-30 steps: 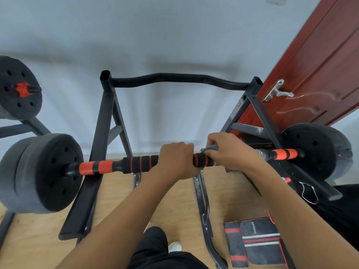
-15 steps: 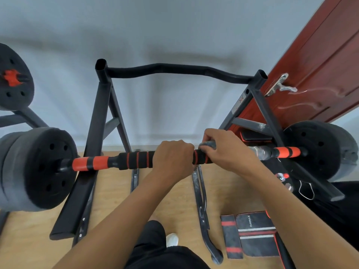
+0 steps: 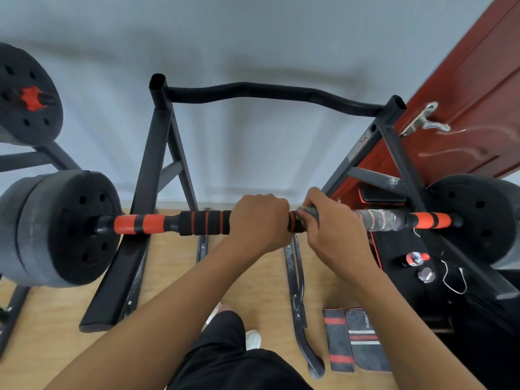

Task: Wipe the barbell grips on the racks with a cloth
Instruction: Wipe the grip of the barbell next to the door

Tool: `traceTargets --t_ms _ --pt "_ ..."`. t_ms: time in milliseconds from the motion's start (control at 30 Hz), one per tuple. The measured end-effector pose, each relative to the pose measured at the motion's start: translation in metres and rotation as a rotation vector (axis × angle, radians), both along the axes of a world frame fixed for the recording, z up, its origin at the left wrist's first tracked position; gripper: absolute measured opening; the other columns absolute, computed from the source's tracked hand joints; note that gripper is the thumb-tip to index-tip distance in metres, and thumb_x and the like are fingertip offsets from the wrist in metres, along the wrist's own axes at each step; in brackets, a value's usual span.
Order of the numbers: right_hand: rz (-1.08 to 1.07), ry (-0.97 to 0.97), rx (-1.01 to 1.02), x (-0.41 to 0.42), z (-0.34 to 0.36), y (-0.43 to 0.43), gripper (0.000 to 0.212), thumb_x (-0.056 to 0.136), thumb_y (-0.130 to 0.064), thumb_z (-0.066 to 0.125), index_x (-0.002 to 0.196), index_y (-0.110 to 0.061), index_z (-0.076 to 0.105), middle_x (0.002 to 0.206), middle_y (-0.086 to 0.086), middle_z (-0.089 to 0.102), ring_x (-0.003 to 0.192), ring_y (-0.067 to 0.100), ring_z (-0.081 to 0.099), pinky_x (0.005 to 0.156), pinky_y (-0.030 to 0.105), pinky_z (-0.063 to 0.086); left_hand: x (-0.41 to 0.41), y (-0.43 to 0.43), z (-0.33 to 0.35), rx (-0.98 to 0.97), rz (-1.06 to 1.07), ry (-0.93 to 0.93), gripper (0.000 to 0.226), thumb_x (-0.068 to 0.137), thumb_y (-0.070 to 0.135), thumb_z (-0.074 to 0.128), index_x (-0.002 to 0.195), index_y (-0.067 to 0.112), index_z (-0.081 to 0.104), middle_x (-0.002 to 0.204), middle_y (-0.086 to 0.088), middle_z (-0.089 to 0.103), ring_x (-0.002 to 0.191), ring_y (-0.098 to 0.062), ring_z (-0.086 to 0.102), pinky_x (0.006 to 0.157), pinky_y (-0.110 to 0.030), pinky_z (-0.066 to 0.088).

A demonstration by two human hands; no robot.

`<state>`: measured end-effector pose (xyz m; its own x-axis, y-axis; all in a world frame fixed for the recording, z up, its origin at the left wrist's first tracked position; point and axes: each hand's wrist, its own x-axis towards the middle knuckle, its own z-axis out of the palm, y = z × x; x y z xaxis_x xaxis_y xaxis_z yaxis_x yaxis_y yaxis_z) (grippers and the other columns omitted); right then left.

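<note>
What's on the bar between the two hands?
In the head view, a short stretch of black foam grip with an orange ring shows between the left hand and right hand; the grey cloth peeks out at the right hand's edge.

A single wide-angle view is taken from the head, aimed forward and down. The barbell (image 3: 202,223) is framed close, across mid-frame.

Barbell (image 3: 205,222) rests across black rack (image 3: 146,175) on wooden floor (image 3: 56,319).
</note>
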<state>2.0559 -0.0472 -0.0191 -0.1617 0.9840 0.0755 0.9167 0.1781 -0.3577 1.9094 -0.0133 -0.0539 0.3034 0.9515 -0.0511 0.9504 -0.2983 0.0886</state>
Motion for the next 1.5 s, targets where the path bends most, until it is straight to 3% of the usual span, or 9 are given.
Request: traceTargets --t_ms 167,333,433,600,700,900,1133,1300,1500 --pt "0.006 -0.265 -0.108 -0.002 0.004 0.050 0.010 0.096 -0.029 0.060 0.090 -0.029 0.052 0.083 -0.004 0.065 0.074 0.021 0.061 0.065 0.034 0.051 -0.002 -0.010 -0.004 0.103 -0.011 0.001 0.029 0.092 0.035 0.058 0.071 0.019 0.045 0.060 0.006 0.042 0.050 -0.017 0.045 0.056 -0.030 0.036" --pt "-0.012 0.004 -0.098 0.020 0.025 0.060 0.008 0.094 -0.037 0.066 0.093 -0.030 0.066 0.086 -0.011 0.071 0.080 0.011 0.066 0.072 0.033 0.055 -0.003 -0.017 -0.020 0.241 -0.038 -0.063 0.024 0.088 0.036 0.070 0.083 0.020 0.053 0.059 0.007 0.043 0.050 -0.017 0.047 0.052 -0.027 0.039" --pt "0.058 -0.055 -0.091 0.025 0.028 0.040 0.014 0.096 -0.039 0.063 0.099 -0.029 0.072 0.089 -0.012 0.071 0.076 0.007 0.063 0.075 0.032 0.056 -0.003 -0.016 -0.032 0.355 -0.054 -0.034 0.028 0.076 0.021 0.078 0.072 0.018 0.050 0.054 0.003 0.040 0.043 -0.018 0.038 0.046 -0.027 0.034" --pt "0.026 -0.112 -0.064 0.012 0.006 0.004 0.015 0.102 -0.037 0.051 0.098 -0.025 0.059 0.084 -0.009 0.063 0.074 0.015 0.058 0.063 0.030 0.041 -0.003 -0.013 -0.041 0.608 -0.042 -0.004 0.032 0.083 0.005 0.063 0.071 0.019 0.037 0.059 0.002 0.025 0.049 -0.019 0.025 0.052 -0.031 0.020" --pt "0.019 -0.079 -0.023 0.017 0.000 -0.013 0.012 0.102 -0.037 0.051 0.093 -0.029 0.052 0.078 -0.013 0.059 0.067 0.013 0.057 0.058 0.030 0.044 -0.005 -0.013 -0.047 0.705 -0.037 0.002 0.028 0.091 0.005 0.060 0.071 0.018 0.044 0.060 0.001 0.031 0.053 -0.018 0.024 0.055 -0.030 0.020" --pt "0.079 0.120 -0.049 0.021 0.010 -0.027 0.013 0.099 -0.043 0.055 0.100 -0.035 0.065 0.084 -0.020 0.064 0.076 0.003 0.060 0.066 0.025 0.051 -0.001 -0.019 -0.045 0.731 0.021 -0.115 0.026 0.097 0.011 0.057 0.073 0.017 0.047 0.062 0.001 0.036 0.058 -0.018 0.024 0.059 -0.031 0.019" --pt "-0.061 -0.010 0.001 -0.001 -0.002 0.002 0.018 0.100 -0.040 0.055 0.093 -0.028 0.044 0.073 -0.008 0.057 0.069 0.015 0.058 0.057 0.033 0.044 0.004 -0.029 -0.051 0.813 0.081 -0.067 0.026 0.097 0.005 0.061 0.077 0.017 0.048 0.069 0.000 0.039 0.060 -0.018 0.031 0.058 -0.033 0.032" --pt "-0.062 -0.125 -0.106 0.001 0.005 0.032 0.016 0.099 -0.039 0.056 0.092 -0.027 0.048 0.079 -0.004 0.061 0.077 0.021 0.063 0.068 0.037 0.053 0.003 -0.033 -0.045 0.767 0.033 -0.094 0.020 0.096 0.009 0.058 0.080 0.015 0.048 0.073 -0.001 0.040 0.064 -0.018 0.028 0.061 -0.033 0.031" --pt "-0.121 0.150 -0.131 0.038 0.029 0.028 0.015 0.094 -0.045 0.065 0.094 -0.033 0.056 0.086 -0.009 0.066 0.079 0.012 0.066 0.078 0.043 0.060 0.004 -0.028 0.003 0.180 0.020 -0.011 0.024 0.085 0.036 0.064 0.088 0.019 0.047 0.071 0.007 0.044 0.062 -0.019 0.044 0.061 -0.033 0.033"
